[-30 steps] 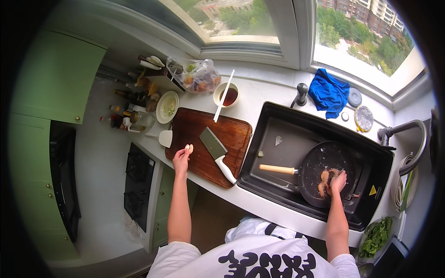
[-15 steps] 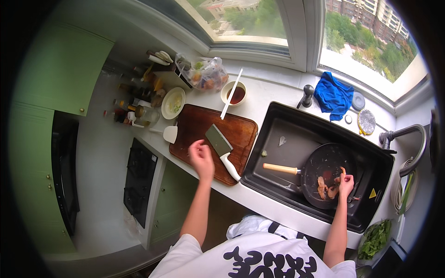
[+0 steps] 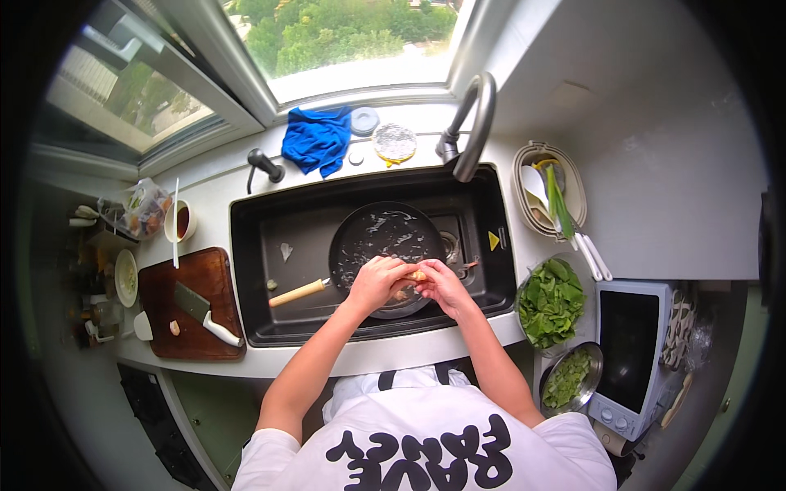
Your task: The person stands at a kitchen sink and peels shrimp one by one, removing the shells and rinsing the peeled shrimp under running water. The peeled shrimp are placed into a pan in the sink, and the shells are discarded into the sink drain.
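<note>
Both hands meet over a black frying pan [image 3: 385, 237] that sits in the black sink [image 3: 270, 245]. My left hand [image 3: 377, 281] and my right hand [image 3: 438, 284] together hold a small orange-brown piece of food [image 3: 416, 276] above the pan's near rim. The pan holds some water, and its wooden handle [image 3: 298, 292] points left. What exactly the food is cannot be made out.
A wooden cutting board [image 3: 190, 301] with a cleaver [image 3: 202, 312] lies left of the sink. The tap [image 3: 473, 123], a blue cloth [image 3: 316, 139] and a scrubber [image 3: 395, 143] sit behind it. Leafy greens [image 3: 550, 301], a metal bowl [image 3: 571, 378] and a small oven [image 3: 632, 344] stand right.
My left hand left the cutting board and came across to the pan, joining my right hand on the food. The view swung right, so the sink is now centred.
</note>
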A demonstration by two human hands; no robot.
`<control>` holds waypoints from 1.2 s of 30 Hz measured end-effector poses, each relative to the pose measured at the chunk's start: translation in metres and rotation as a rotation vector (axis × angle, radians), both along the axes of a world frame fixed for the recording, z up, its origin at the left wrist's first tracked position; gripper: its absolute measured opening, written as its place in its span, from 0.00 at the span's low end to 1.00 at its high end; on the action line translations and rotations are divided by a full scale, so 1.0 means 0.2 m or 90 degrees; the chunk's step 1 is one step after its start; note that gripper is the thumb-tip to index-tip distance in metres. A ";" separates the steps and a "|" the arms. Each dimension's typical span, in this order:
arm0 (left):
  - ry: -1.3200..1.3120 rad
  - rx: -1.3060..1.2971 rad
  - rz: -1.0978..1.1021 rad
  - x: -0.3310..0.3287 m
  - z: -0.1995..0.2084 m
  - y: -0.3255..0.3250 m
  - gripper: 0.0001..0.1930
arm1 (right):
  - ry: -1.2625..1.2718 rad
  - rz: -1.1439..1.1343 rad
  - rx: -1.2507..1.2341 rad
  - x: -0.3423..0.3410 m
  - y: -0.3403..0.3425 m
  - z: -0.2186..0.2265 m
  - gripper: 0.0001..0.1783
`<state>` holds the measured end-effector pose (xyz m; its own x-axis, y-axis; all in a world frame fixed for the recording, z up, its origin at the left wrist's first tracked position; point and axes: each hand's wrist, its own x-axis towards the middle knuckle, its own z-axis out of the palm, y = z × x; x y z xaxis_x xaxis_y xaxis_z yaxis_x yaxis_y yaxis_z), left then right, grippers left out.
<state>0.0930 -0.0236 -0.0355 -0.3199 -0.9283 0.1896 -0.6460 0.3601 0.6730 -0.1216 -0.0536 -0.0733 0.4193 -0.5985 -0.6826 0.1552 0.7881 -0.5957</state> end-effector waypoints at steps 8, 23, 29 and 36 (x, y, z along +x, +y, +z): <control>0.009 0.103 0.049 -0.18 0.05 -0.12 0.12 | 0.125 0.038 -0.408 -0.17 0.03 0.06 0.13; 0.034 0.238 0.051 -0.56 -0.08 -0.29 0.10 | 0.109 -0.123 -0.363 -0.41 -0.01 -0.04 0.09; 0.319 0.481 0.077 -0.59 -0.21 -0.34 0.14 | 0.120 -0.241 -0.317 -0.40 -0.03 -0.08 0.06; 0.476 0.603 0.144 -0.66 -0.17 -0.39 0.11 | 0.130 -0.302 -0.291 -0.38 -0.04 -0.06 0.06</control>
<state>-0.0381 -0.1018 -0.0689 -0.2364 -0.8195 -0.5221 0.0267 -0.5426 0.8396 -0.1974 -0.0626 -0.0845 -0.0695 -0.9323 -0.3549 0.2708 0.3248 -0.9062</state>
